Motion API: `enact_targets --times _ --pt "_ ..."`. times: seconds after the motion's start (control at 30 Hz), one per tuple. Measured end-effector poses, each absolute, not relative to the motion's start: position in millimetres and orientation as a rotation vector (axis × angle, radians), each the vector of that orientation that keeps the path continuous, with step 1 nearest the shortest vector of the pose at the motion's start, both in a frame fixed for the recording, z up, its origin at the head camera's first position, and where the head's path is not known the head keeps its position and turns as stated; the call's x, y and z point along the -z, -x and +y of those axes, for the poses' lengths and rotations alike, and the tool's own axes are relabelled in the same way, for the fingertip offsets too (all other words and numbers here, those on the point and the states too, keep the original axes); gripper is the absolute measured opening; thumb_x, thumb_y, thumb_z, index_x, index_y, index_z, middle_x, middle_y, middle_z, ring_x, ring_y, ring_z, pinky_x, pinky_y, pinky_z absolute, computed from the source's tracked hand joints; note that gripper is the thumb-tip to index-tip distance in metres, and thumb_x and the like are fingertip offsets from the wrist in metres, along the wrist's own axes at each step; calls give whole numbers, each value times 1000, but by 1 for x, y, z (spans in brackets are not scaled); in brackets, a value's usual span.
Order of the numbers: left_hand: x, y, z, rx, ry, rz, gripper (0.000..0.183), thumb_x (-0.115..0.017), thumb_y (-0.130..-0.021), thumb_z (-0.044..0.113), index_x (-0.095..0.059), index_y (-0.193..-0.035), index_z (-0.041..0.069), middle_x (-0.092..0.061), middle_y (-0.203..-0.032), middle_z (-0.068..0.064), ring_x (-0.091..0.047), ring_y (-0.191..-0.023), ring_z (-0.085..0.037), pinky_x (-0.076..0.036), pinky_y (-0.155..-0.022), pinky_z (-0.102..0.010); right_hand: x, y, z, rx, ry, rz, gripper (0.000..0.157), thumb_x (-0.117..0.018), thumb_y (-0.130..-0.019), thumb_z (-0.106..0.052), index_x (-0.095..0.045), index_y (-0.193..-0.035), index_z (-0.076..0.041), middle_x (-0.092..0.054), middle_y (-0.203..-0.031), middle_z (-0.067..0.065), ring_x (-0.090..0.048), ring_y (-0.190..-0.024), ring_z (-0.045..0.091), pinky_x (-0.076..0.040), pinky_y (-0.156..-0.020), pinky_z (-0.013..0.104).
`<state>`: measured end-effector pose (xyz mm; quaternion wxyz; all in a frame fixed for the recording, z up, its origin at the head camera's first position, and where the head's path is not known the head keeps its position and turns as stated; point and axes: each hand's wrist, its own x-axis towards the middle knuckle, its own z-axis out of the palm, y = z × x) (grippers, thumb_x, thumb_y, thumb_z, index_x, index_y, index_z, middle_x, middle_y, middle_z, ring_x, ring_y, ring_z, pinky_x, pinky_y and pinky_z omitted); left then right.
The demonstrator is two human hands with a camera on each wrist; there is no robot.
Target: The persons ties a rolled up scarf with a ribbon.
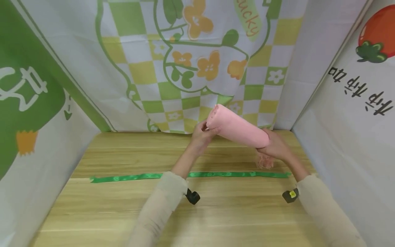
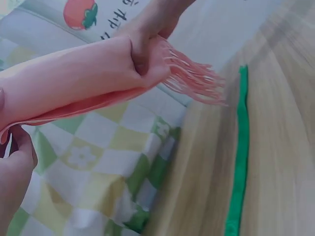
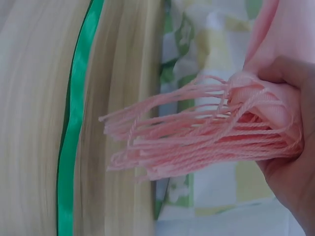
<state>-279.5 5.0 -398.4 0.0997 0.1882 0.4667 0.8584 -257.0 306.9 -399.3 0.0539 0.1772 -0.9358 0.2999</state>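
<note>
A pink scarf (image 1: 239, 127), rolled into a thick cylinder, is held in the air above the far part of the table, tilted with its left end higher. My left hand (image 1: 202, 136) grips the roll's left end, thumb on the near side. Around the lower right end curls my right hand (image 1: 274, 144). Twisted fringe (image 3: 187, 132) hangs out of that end in the right wrist view. Along the underside a loose layered edge (image 2: 93, 104) shows in the left wrist view. Some of the left fingers are hidden behind the roll.
A green ribbon (image 1: 228, 174) lies stretched across the wooden table (image 1: 123, 209) below the hands. A checked, flowered curtain (image 1: 145, 72) hangs behind. White printed side panels (image 1: 333, 113) border the table on both sides.
</note>
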Motion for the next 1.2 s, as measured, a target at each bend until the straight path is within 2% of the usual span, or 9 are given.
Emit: enact_targets --times 0.13,0.3,0.37,0.5,0.6,0.77,0.83,1.0,1.2 --pt "388 271 0 -2595 -565 1366 53 -57 -95 -7 -40 -145 -9 -58 -128 -3 -57 -118 -12 -48 -104 -20 400 248 293 -1024 -474 -2837 53 -81 -77 -20 -57 -122 -7 -66 -106 15 -60 -85 26 -50 -72 37" --pt "378 268 2 -2720 -582 1395 84 -84 -79 35 -45 -142 -6 -64 -122 5 -58 -114 -10 -44 -107 -23 399 235 267 -1260 -464 -2782 55 -82 -77 -19 -55 -124 -6 -65 -107 16 -57 -87 25 -51 -74 35" --pt "373 267 3 -2760 -590 1450 94 -85 -69 52 -50 -138 0 -67 -117 7 -61 -109 -10 -46 -104 -24 400 231 257 -1352 -463 -2746 60 -82 -78 -18 -53 -130 -6 -65 -112 17 -58 -91 24 -51 -77 35" --pt "364 266 4 -2810 -658 1535 83 -77 -73 65 -53 -133 12 -67 -110 6 -64 -97 -10 -53 -93 -25 404 222 234 -1571 -459 -2664 69 -82 -77 -11 -50 -138 -6 -64 -120 20 -61 -97 26 -53 -82 35" --pt "356 265 4 -2853 -717 1555 76 -71 -79 65 -52 -132 13 -65 -108 3 -64 -90 -10 -56 -85 -26 407 216 216 -1711 -471 -2601 71 -81 -76 -7 -48 -140 -4 -62 -123 23 -61 -101 28 -53 -85 37" --pt "342 262 2 -2948 -781 1613 76 -65 -88 59 -50 -140 7 -65 -125 2 -65 -96 -8 -57 -88 -25 412 204 190 -1875 -561 -2507 68 -78 -77 -4 -47 -137 3 -61 -122 26 -61 -101 22 -53 -88 36" --pt "336 261 1 -2972 -777 1638 71 -65 -89 58 -54 -137 7 -68 -121 2 -66 -91 -7 -58 -83 -24 415 201 182 -1960 -632 -2446 69 -77 -78 -4 -44 -138 3 -60 -120 24 -62 -101 19 -53 -89 35" --pt "322 255 -3 -2973 -668 1659 48 -66 -90 55 -60 -114 14 -67 -84 4 -64 -67 -7 -57 -62 -23 427 196 167 -2358 -824 -2216 67 -74 -81 -10 -38 -138 -3 -61 -118 7 -63 -102 15 -54 -89 30" --pt "307 252 -10 -2896 -565 1713 16 -49 -104 30 -58 -105 16 -63 -74 3 -64 -60 -9 -55 -53 -25 448 194 152 -2794 -1103 -1818 58 -74 -87 -28 -40 -133 -16 -65 -118 -3 -64 -104 12 -52 -92 27"
